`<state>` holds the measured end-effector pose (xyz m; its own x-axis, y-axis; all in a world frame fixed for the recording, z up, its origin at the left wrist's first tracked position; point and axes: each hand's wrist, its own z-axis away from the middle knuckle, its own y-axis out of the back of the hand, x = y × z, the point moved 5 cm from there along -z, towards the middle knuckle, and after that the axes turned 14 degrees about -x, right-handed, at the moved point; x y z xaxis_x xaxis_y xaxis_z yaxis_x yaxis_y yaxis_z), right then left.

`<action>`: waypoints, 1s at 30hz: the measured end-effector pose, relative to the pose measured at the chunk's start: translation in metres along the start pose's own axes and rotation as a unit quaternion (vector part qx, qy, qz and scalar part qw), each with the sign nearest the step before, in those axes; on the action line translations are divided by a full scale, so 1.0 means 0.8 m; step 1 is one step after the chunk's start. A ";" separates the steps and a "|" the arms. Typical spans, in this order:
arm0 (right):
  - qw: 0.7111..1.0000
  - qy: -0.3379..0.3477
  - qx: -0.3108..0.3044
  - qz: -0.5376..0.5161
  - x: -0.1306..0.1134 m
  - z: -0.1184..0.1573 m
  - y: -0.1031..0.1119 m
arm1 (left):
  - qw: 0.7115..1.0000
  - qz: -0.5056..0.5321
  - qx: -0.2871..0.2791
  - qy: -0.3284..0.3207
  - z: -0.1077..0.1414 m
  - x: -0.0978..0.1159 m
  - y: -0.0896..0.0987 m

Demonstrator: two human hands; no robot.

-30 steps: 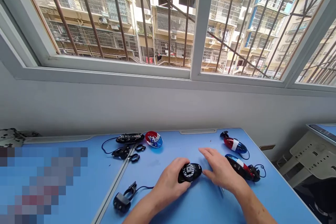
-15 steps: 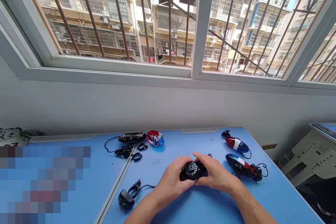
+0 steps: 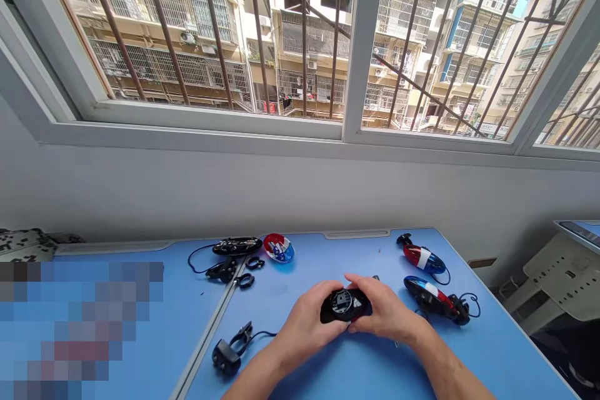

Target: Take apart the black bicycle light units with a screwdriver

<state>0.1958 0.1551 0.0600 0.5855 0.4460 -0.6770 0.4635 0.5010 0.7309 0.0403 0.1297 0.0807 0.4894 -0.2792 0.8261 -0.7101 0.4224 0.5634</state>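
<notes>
Both my left hand (image 3: 305,325) and my right hand (image 3: 387,310) grip a black oval plastic casing (image 3: 344,305) at the middle of the blue table (image 3: 300,269). Its round patterned face points up. To the right lie two red, white and blue capsule-shaped lamps (image 3: 423,257) (image 3: 434,296) with black wires. A black clamp with a cable (image 3: 228,350) sits left of my left hand. Farther back are a flat black oval part (image 3: 237,246) with a wire and a red, white and blue shell (image 3: 278,249).
Small black clamp pieces (image 3: 224,270) lie by the table's centre seam. A patterned cloth (image 3: 25,245) lies at the far left, and a pixelated patch covers the table's left part. A grey wall and barred window stand behind; a pale plastic stand (image 3: 567,281) is at right.
My right hand has moved left from beside the casing and now grips it along with my left hand. The casing sits slightly farther right, and its face has turned.
</notes>
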 end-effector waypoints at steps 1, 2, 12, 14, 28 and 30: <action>1.000 0.000 0.000 0.004 0.001 0.000 -0.001 | 1.000 0.001 0.000 0.001 0.000 0.000 0.000; 1.000 -0.001 -0.001 0.006 0.001 0.000 -0.001 | 1.000 0.001 0.000 0.003 0.000 0.000 0.001; 1.000 -0.021 -0.009 0.003 -0.002 0.001 0.002 | 1.000 0.013 0.006 0.002 0.003 0.006 0.004; 0.999 -0.029 -0.012 -0.004 -0.002 0.001 0.002 | 1.000 0.018 0.007 0.009 0.003 0.005 0.005; 0.993 -0.071 -0.026 -0.088 -0.009 0.005 0.008 | 0.989 0.147 0.021 0.013 -0.001 -0.002 0.008; 0.993 -0.072 -0.025 -0.093 -0.008 0.004 0.008 | 0.987 0.159 0.022 0.012 -0.001 -0.003 0.008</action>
<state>0.1972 0.1526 0.0691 0.5839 0.2331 -0.7776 0.5415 0.6018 0.5870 0.0352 0.1337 0.0822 0.2496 -0.1177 0.9612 -0.8506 0.4477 0.2757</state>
